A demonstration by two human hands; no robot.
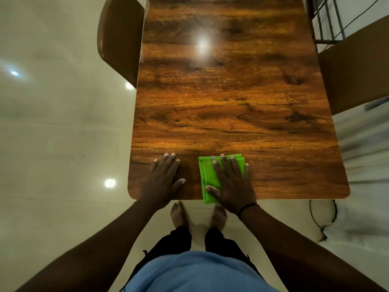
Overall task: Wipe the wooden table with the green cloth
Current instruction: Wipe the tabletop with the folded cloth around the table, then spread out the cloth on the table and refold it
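The wooden table is glossy, with dark grain, and runs away from me. A folded green cloth lies at the near edge, its lower corner hanging just over the rim. My right hand presses flat on the cloth with fingers spread, covering most of its right side. My left hand rests flat on the bare wood to the left of the cloth, fingers apart, holding nothing.
A brown chair stands at the table's far left side and another brown chair at the right. A black cable lies on the pale tiled floor at the right. My bare feet are under the near edge.
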